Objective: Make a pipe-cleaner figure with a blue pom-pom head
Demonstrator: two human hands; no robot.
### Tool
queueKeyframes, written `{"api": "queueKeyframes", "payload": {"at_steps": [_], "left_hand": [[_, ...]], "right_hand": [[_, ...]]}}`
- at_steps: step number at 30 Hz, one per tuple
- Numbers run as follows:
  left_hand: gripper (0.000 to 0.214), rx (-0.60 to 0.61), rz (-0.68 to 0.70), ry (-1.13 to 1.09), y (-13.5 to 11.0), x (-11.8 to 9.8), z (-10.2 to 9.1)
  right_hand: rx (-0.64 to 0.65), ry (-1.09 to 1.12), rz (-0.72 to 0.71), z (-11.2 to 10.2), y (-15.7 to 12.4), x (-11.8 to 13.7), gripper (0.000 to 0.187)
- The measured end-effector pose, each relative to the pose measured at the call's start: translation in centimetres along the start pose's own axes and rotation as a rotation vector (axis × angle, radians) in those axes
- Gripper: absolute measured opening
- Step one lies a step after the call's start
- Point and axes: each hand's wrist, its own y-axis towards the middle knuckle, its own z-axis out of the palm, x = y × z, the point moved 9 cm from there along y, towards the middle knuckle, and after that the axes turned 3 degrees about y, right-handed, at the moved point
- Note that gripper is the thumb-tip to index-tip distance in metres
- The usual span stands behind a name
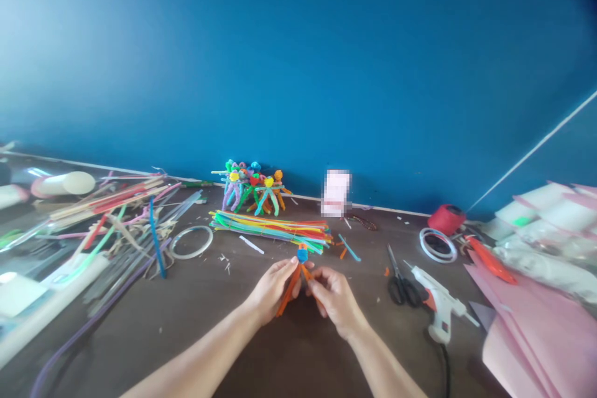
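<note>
Between my hands is a small pipe-cleaner figure (303, 255) with a blue, rounded upper part, an orange bit on top and orange strands hanging below. My left hand (277, 286) pinches it just under the blue part. The fingers of my right hand (332, 295) are closed on one of its orange strands. Right behind the hands lies a bundle of pipe cleaners (270, 228) in green, yellow, red and blue. Several finished-looking pipe-cleaner figures (254, 188) stand against the wall beyond it.
Scissors (401, 283) and a white glue gun (441, 305) lie at right, beside pink sheets (517, 323). A red thread spool (446, 219) and tape roll (437, 245) sit behind. Loose sticks and strands (121, 217) crowd the left, near a clear ring (191, 242). A blue wall (298, 74) closes the back.
</note>
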Motion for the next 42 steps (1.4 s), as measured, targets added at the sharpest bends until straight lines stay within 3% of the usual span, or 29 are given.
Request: {"api": "queueKeyframes", "payload": {"at_steps": [8, 18, 26, 42], "left_hand": [[0.036, 0.054, -0.053, -0.112, 0.2, 0.3, 0.2], [0.038, 0.051, -0.115, -0.112, 0.3, 1.3, 0.5], [0.025, -0.010, -0.055, -0.139, 0.4, 0.8, 0.1], [0.022, -0.006, -0.066, -0.140, 0.4, 0.8, -0.2]], "right_hand": [[0.033, -0.033, -0.048, 0.3, 0.0, 0.3, 0.026], [0.115, 0.119, -0.090, 0.9, -0.2, 1.4, 0.031], [-0.017, 0.114, -0.061, -0.1, 0.3, -0.2, 0.028], [-0.031, 0.069, -0.047, -0.3, 0.0, -0.1, 0.025]]}}
